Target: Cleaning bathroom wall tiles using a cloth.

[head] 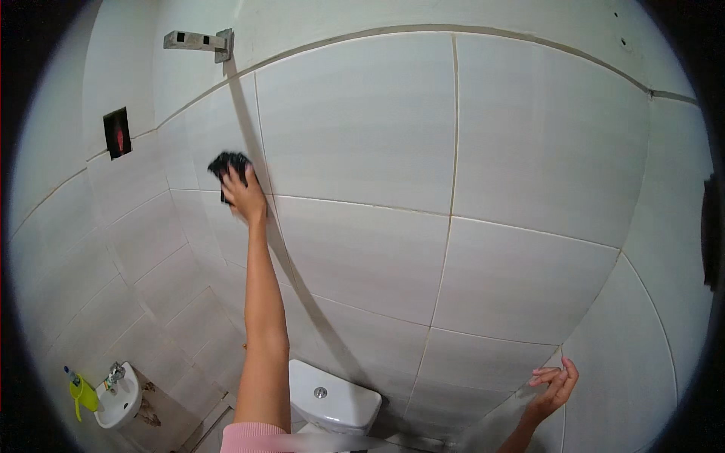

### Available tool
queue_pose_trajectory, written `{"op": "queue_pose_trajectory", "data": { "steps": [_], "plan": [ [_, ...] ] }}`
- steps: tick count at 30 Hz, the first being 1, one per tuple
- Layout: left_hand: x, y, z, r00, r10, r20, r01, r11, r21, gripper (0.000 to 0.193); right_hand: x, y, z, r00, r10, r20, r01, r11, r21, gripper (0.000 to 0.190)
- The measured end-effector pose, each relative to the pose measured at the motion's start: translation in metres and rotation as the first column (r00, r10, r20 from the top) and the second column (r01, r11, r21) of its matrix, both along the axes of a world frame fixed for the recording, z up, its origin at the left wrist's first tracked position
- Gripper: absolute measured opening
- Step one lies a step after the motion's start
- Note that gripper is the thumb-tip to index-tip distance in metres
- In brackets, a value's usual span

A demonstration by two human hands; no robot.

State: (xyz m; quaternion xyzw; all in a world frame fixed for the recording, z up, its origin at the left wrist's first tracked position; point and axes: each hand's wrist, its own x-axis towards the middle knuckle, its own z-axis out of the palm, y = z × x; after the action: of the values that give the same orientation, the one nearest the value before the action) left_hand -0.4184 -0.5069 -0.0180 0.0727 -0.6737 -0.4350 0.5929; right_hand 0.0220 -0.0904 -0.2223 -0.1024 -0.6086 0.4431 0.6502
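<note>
My left hand [245, 192] is stretched far out and presses a crumpled black cloth [231, 161] against the white wall tiles [351, 124], beside a vertical joint line. Its fingers are spread over the cloth. At the lower right, my right hand [552, 388] is raised with bent fingers apart and holds nothing; it is near the corner where two tiled walls meet. The pink sleeve [255, 437] of the left arm shows at the bottom edge.
A toilet cistern [334, 396] stands below the wall. At the lower left are a small washbasin [122, 399] with a tap and a yellow-green plastic dipper [84, 392]. A metal bracket [198, 41] juts from the upper wall; left of it is a dark wall opening [117, 133].
</note>
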Motion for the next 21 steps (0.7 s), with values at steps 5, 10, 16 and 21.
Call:
{"op": "queue_pose_trajectory", "data": {
  "steps": [5, 10, 16, 21],
  "plan": [
    [0.029, 0.047, -0.045, 0.992, -0.023, 0.121, 0.014, 0.997, 0.077, 0.063, -0.001, 0.005, -0.01, 1.0, 0.02, -0.022, -0.023, 0.991, -0.135, 0.028],
    [0.101, 0.149, -0.062, 0.994, -0.073, -0.083, 0.043, 0.945, -0.324, 0.062, -0.012, -0.003, 0.002, 0.991, 0.133, -0.015, -0.133, 0.991, -0.028, 0.036],
    [0.16, 0.213, -0.107, 0.855, -0.442, -0.272, 0.009, 0.537, -0.843, 0.047, -0.05, -0.029, -0.002, 0.958, 0.263, 0.116, -0.28, 0.944, 0.173, 0.044],
    [0.116, 0.155, -0.148, 0.849, -0.495, -0.185, 0.063, 0.443, -0.894, 0.047, -0.085, -0.06, 0.033, 0.95, -0.123, 0.288, -0.006, 0.913, 0.408, 0.025]
  ]
}}
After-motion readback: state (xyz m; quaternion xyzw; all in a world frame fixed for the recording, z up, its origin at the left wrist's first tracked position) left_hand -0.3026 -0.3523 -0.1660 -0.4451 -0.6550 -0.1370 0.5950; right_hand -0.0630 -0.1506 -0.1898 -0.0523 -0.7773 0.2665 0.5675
